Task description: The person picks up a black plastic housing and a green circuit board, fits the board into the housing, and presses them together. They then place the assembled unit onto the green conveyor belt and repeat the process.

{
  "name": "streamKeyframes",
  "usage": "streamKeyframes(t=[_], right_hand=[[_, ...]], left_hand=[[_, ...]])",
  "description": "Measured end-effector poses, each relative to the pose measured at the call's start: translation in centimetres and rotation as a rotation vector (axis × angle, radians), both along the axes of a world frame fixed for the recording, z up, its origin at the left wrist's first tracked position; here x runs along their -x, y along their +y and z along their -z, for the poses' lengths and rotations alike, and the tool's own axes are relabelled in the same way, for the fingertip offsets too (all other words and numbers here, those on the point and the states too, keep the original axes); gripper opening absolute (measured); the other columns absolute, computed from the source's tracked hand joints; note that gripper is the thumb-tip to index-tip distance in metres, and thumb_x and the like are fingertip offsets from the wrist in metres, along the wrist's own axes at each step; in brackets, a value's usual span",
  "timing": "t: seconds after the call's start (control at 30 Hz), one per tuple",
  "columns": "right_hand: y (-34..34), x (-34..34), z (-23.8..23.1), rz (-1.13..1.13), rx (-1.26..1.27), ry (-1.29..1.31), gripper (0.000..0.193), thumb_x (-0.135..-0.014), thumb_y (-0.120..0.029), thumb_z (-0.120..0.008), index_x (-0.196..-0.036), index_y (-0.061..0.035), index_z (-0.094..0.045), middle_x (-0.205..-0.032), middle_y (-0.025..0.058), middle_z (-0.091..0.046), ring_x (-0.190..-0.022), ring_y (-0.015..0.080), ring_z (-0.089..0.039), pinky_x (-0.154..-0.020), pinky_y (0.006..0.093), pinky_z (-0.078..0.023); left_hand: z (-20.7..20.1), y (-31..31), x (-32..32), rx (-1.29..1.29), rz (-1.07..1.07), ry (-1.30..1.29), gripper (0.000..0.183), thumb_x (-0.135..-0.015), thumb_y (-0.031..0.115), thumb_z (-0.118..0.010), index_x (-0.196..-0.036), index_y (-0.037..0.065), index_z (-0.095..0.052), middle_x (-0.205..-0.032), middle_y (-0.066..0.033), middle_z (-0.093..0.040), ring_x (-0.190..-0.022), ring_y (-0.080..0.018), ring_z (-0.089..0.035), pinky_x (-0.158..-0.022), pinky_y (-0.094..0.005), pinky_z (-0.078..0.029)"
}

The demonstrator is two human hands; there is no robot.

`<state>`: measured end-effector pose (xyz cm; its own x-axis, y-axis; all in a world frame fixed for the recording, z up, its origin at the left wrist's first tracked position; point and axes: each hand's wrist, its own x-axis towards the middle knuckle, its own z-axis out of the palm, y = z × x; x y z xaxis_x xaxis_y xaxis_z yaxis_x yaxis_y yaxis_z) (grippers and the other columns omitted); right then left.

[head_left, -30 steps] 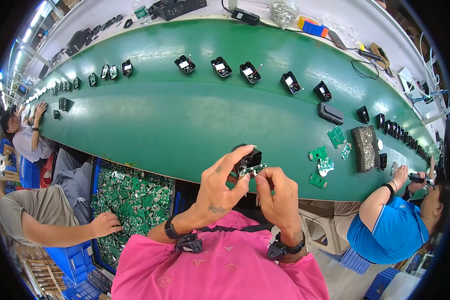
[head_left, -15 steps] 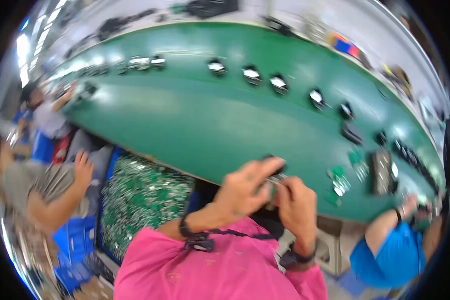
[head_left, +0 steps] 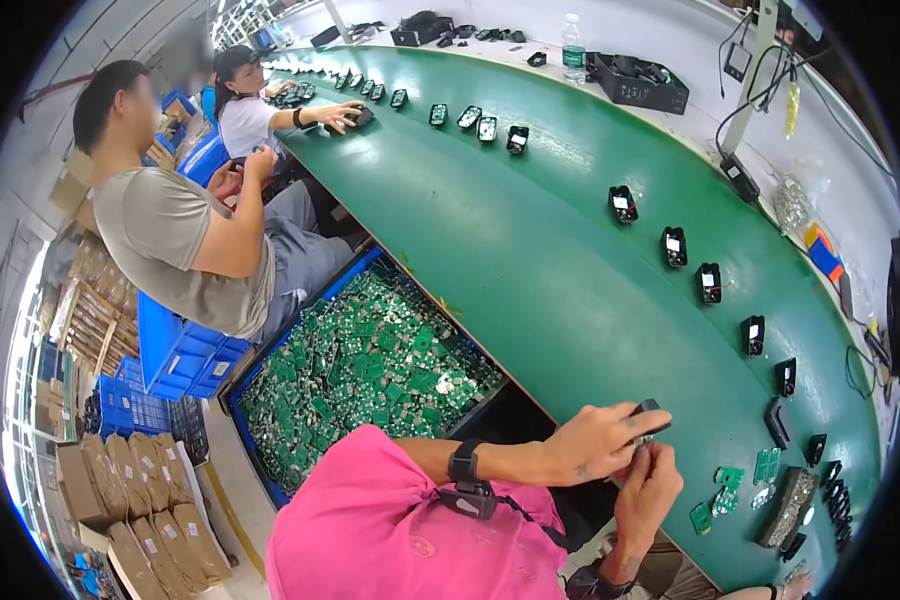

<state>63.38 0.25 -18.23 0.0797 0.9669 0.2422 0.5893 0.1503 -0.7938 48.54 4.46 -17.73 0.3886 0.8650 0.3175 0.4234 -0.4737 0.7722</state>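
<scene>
My left hand (head_left: 598, 442) is closed around a small black plastic housing (head_left: 653, 409), held over the near edge of the green table. Just below it, my right hand (head_left: 652, 490) is closed, its thumb and fingers pinched together against the underside of the housing. Whatever sits between those right fingertips is too small and hidden to make out. Nearest to my hands on the table lie several loose green circuit boards (head_left: 727, 478).
Open black housings (head_left: 674, 247) stand in a curved row along the green table (head_left: 490, 260). Beside the boards sits an oblong speckled block (head_left: 792, 508). A blue-rimmed crate (head_left: 245, 420) heaped with circuit boards stands left of me. Two people work farther along, and another person's hand (head_left: 798, 585) shows lower right.
The view has swung to the left and steadied, so the table and my hands sit farther right and lower. Both hands stay together at the black housing.
</scene>
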Motion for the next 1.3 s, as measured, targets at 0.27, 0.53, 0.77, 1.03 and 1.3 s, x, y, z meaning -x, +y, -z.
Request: streamKeyframes(t=[0.27,0.53,0.77,1.03,1.3], right_hand=[[0.5,-0.1,-0.3,0.085,0.147,0.216,0.01,-0.097,-0.005,-0.06,-0.092,0.003,-0.058,-0.069,0.0112,-0.065,-0.055,0.0167,-0.064,-0.052,0.032,-0.05],[1.3,-1.3,-1.0,0.113,0.071,0.441,0.017,-0.099,-0.013,-0.061,-0.106,0.002,-0.062,-0.078,0.0024,-0.064,-0.064,0.0075,-0.06,-0.055,0.0212,-0.046],[0.6,-0.9,-0.4,0.114,0.084,0.697,0.011,-0.099,-0.009,-0.062,-0.1,0.0015,-0.062,-0.078,0.0027,-0.064,-0.064,0.0064,-0.059,-0.055,0.021,-0.046],[0.5,-1.0,-1.1,0.041,0.267,0.956,0.012,-0.094,-0.006,-0.068,-0.089,0.0028,-0.063,-0.07,0.0048,-0.062,-0.053,0.0083,-0.056,-0.046,0.0219,-0.044],[0.4,-2.3,-1.0,0.12,0.104,0.878,0.019,-0.095,-0.009,-0.065,-0.08,0.0016,-0.062,-0.062,0.0045,-0.06,-0.046,0.0085,-0.052,-0.039,0.0229,-0.038]], left_hand=[[-0.5,1.6,0.3,0.178,0.069,-0.2,0.055,-0.083,0.007,-0.06,-0.137,0.006,-0.054,-0.105,-0.021,-0.067,-0.088,-0.0363,-0.068,-0.079,-0.0423,-0.056],[-2.4,1.8,1.6,0.55,0.029,-0.628,0.06,-0.087,-0.001,-0.069,-0.144,0.002,-0.049,-0.117,-0.0127,-0.065,-0.094,-0.0139,-0.067,-0.077,-0.0274,-0.058],[-3.2,1.8,1.4,0.735,0.176,-0.461,0.075,-0.08,-0.004,-0.075,-0.147,0.004,-0.042,-0.128,-0.0133,-0.059,-0.105,-0.0171,-0.066,-0.084,-0.0271,-0.058],[-2.4,1.5,1.1,0.494,0.141,-0.312,0.069,-0.077,-0.002,-0.071,-0.142,0.009,-0.052,-0.123,-0.0111,-0.064,-0.091,-0.0154,-0.068,-0.076,-0.0284,-0.059],[-2.2,2.1,0.5,0.357,0.302,-0.183,0.064,-0.078,0.001,-0.07,-0.139,0.014,-0.055,-0.118,-0.0099,-0.061,-0.096,-0.0219,-0.065,-0.077,-0.0326,-0.056]])
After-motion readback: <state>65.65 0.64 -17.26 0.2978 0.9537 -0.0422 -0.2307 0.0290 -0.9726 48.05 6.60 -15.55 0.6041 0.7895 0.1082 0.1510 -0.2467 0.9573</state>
